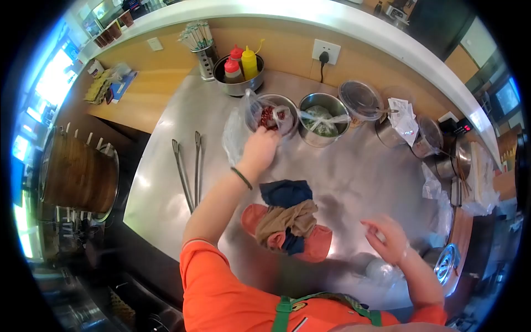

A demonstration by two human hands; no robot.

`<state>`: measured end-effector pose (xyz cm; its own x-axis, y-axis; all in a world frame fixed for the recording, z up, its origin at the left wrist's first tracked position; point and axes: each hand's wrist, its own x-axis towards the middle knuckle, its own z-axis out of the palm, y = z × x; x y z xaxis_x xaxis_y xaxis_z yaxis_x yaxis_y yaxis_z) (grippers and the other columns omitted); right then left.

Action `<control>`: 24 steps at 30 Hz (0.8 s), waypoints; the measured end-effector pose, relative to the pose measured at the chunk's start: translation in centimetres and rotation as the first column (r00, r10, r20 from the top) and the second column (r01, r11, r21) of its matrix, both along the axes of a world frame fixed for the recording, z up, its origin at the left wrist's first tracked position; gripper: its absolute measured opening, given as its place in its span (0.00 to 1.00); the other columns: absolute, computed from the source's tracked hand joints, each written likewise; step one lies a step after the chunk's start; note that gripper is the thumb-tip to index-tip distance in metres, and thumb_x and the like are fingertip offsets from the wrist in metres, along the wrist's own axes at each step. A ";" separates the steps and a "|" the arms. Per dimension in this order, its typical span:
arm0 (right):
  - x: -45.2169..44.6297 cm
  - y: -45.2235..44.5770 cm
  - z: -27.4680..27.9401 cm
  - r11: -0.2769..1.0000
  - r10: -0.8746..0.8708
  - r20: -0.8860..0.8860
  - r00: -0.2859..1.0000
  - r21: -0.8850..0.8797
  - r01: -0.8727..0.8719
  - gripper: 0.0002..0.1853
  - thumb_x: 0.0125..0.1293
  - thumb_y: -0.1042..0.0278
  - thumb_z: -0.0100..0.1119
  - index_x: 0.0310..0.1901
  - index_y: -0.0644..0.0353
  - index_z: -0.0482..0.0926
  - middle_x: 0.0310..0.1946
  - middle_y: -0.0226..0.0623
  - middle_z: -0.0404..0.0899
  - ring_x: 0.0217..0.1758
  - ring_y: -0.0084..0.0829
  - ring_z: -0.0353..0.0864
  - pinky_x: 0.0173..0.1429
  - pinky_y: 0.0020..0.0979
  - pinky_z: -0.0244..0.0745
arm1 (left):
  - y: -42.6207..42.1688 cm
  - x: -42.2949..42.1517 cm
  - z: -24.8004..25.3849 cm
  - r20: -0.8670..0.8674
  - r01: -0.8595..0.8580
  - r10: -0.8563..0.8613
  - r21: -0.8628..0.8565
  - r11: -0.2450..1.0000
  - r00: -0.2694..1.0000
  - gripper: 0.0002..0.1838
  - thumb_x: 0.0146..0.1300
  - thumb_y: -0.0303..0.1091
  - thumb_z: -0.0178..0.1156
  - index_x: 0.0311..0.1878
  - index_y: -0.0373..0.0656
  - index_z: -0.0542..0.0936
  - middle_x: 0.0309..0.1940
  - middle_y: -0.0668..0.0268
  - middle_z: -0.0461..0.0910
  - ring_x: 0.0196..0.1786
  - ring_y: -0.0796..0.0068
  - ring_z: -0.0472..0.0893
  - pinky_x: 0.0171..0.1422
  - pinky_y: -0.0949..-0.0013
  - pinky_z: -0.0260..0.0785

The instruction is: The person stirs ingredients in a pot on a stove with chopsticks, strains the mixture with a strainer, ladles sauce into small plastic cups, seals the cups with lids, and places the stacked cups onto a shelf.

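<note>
My left hand (261,145) reaches into the rim of a metal pot (286,99) lined with a clear plastic bag (235,135). Dark red pieces (269,117) lie inside it, right at my fingertips. Those fingertips are partly hidden, so whether they grip anything is unclear. Over the right part of the steel table, my right hand (385,238) hovers with its fingers apart and nothing in them. Between my arms lies a heap of cloths: a brown one (298,218), a dark blue one (286,192) and an orange-pink one (316,243).
A second bagged pot (323,119) and a lidded tub (359,99) stand along the back. Sauce bottles (250,63) sit in a black bowl (239,87). Metal tongs (185,171) lie on the left. A plastic bag (442,216) and a large steamer (80,174) flank the table.
</note>
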<state>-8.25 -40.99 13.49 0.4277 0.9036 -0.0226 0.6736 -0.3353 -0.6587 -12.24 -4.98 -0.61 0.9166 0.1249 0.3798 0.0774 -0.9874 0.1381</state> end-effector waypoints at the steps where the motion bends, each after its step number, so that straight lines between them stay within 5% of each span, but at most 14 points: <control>1: -0.2 2.5 -0.3 0.997 0.010 0.019 1.000 0.073 -0.012 0.16 0.53 0.77 0.57 0.45 0.62 0.75 0.28 0.37 0.73 0.29 0.32 0.74 0.38 0.29 0.70 | -1.1 -1.3 0.2 0.017 0.028 -0.028 -0.004 1.000 0.999 0.08 0.50 0.28 0.50 0.33 0.42 0.76 0.34 0.64 0.76 0.40 0.63 0.72 0.43 0.65 0.70; 3: 0.1 7.0 -2.2 0.998 0.037 -0.033 0.999 0.046 -0.036 0.22 0.56 0.70 0.57 0.54 0.57 0.70 0.38 0.43 0.72 0.38 0.37 0.74 0.44 0.33 0.71 | -2.8 -3.4 -1.0 -0.046 0.072 -0.071 0.020 0.997 0.996 0.08 0.49 0.28 0.50 0.33 0.40 0.76 0.34 0.63 0.76 0.39 0.64 0.72 0.43 0.67 0.68; 8: -1.6 15.9 -7.6 0.976 -0.116 0.079 0.990 0.196 0.099 0.35 0.52 0.66 0.63 0.62 0.54 0.60 0.45 0.45 0.66 0.44 0.45 0.72 0.51 0.37 0.69 | -7.5 -9.2 1.2 0.049 0.159 -0.152 -0.188 0.969 0.987 0.12 0.48 0.25 0.55 0.39 0.35 0.75 0.39 0.59 0.76 0.46 0.59 0.73 0.51 0.64 0.66; 10: -1.6 17.1 -8.5 0.982 -0.160 0.096 0.982 0.115 0.149 0.35 0.51 0.70 0.63 0.62 0.49 0.60 0.49 0.45 0.64 0.44 0.45 0.71 0.51 0.35 0.70 | -7.5 -10.9 2.5 0.163 -0.120 0.218 -0.465 0.877 0.962 0.14 0.50 0.29 0.59 0.40 0.34 0.75 0.39 0.55 0.77 0.51 0.56 0.72 0.59 0.60 0.61; 11: -1.2 17.3 -9.1 0.982 -0.161 0.098 0.982 0.116 0.149 0.35 0.51 0.70 0.63 0.62 0.49 0.60 0.49 0.45 0.64 0.44 0.45 0.71 0.51 0.35 0.70 | -7.3 -11.2 3.3 0.165 -0.119 0.218 -0.464 0.878 0.962 0.14 0.50 0.29 0.59 0.40 0.34 0.75 0.39 0.55 0.77 0.51 0.56 0.72 0.59 0.60 0.61; 13: -0.5 17.5 -9.5 0.976 -0.127 0.087 0.988 0.188 0.109 0.34 0.51 0.70 0.62 0.61 0.47 0.61 0.48 0.45 0.65 0.46 0.45 0.71 0.51 0.34 0.70 | -6.3 -11.0 4.7 0.466 -0.334 0.512 -0.414 0.847 0.722 0.15 0.50 0.34 0.63 0.40 0.37 0.75 0.45 0.52 0.75 0.53 0.55 0.71 0.59 0.58 0.60; 17: 0.2 18.6 -10.3 0.974 -0.126 0.070 0.990 0.199 0.110 0.12 0.53 0.69 0.58 0.41 0.56 0.75 0.36 0.40 0.71 0.40 0.41 0.74 0.47 0.36 0.71 | -2.3 -8.4 2.2 0.303 -0.308 0.451 -0.419 0.854 0.839 0.16 0.49 0.36 0.65 0.38 0.37 0.76 0.53 0.50 0.70 0.56 0.55 0.68 0.60 0.59 0.59; 18: 0.8 18.6 -10.3 0.972 -0.129 0.083 0.988 0.208 0.110 0.12 0.53 0.69 0.58 0.41 0.56 0.75 0.36 0.40 0.71 0.40 0.41 0.74 0.47 0.36 0.71 | -1.1 -7.9 2.3 0.249 -0.214 0.416 -0.571 0.793 0.875 0.13 0.50 0.35 0.64 0.37 0.38 0.77 0.54 0.50 0.69 0.55 0.56 0.70 0.60 0.60 0.60; 20: 2.0 18.6 -10.5 0.889 -0.230 -0.236 0.944 0.344 0.303 0.07 0.54 0.69 0.57 0.33 0.61 0.76 0.32 0.39 0.73 0.36 0.36 0.75 0.43 0.33 0.72 | 0.0 -7.4 2.0 0.205 -0.127 0.365 -0.697 0.706 0.908 0.11 0.50 0.33 0.63 0.35 0.39 0.77 0.55 0.51 0.69 0.54 0.58 0.71 0.60 0.61 0.60; 22: 2.9 18.0 -9.4 0.910 -0.196 -0.274 0.941 0.306 0.279 0.07 0.54 0.70 0.57 0.33 0.61 0.76 0.32 0.39 0.73 0.35 0.35 0.75 0.42 0.32 0.72 | -1.4 -7.4 3.2 0.306 0.275 0.159 -0.943 0.190 0.939 0.08 0.54 0.32 0.61 0.35 0.37 0.79 0.50 0.58 0.75 0.53 0.68 0.72 0.56 0.67 0.63; 23: 3.4 18.1 -8.7 0.930 -0.163 -0.304 0.939 0.269 0.249 0.07 0.54 0.70 0.57 0.34 0.62 0.76 0.32 0.39 0.74 0.34 0.33 0.75 0.40 0.31 0.71 | -1.9 -7.0 3.3 0.316 0.282 0.158 -0.938 0.202 0.936 0.08 0.54 0.32 0.61 0.35 0.37 0.79 0.50 0.58 0.75 0.53 0.68 0.72 0.56 0.67 0.63; 24: 3.5 18.4 -9.0 0.925 -0.144 -0.320 0.937 0.292 0.242 0.06 0.53 0.71 0.57 0.33 0.60 0.77 0.32 0.39 0.74 0.34 0.33 0.75 0.40 0.31 0.71 | -2.3 -6.4 3.3 0.284 0.282 0.063 -0.959 0.035 0.957 0.10 0.56 0.31 0.60 0.39 0.36 0.78 0.51 0.61 0.75 0.53 0.72 0.72 0.55 0.71 0.64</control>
<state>-4.79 -22.55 4.53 0.6132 0.7826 0.1071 0.3827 -0.1758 -0.9070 -18.66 -7.31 2.69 0.8854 0.4410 0.1465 -0.2145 0.1082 0.9707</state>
